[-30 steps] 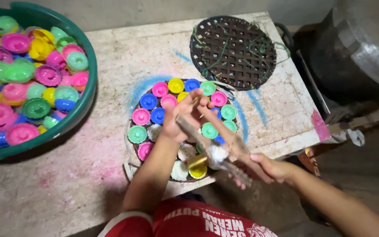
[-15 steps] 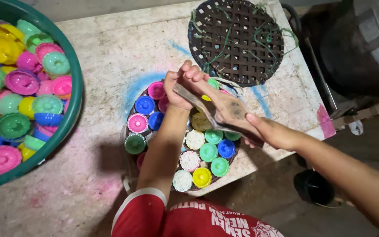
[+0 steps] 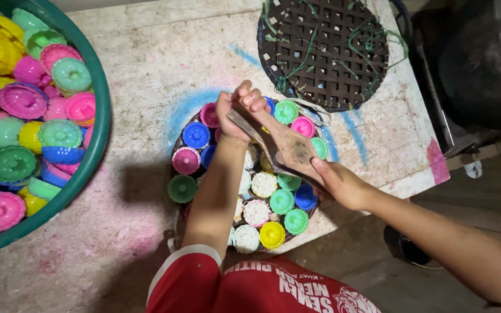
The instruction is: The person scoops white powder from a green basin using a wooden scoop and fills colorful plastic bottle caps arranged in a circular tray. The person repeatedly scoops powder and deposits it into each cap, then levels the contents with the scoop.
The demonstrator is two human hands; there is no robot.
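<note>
A large green plastic basin [image 3: 97, 124] heaped with coloured fluted moulds is seen at the left of the stained stone table [image 3: 146, 58]; a dark woven round mat [image 3: 326, 52] lies at the far edge. Between them, a round tray [image 3: 176, 162] of small coloured moulds is partly covered by both forearms. A flat brown wooden spatula [image 3: 282, 148] is gripped at its far end by the closed left hand [image 3: 236, 113] and at its near end by the closed right hand [image 3: 340, 182], above the tray.

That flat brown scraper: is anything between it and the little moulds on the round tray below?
Nothing visible. Both hands, left hand and right hand, hold the brown scraper at its ends, directly over the coloured moulds on the round tray. Whether it touches them cannot be told.
</note>
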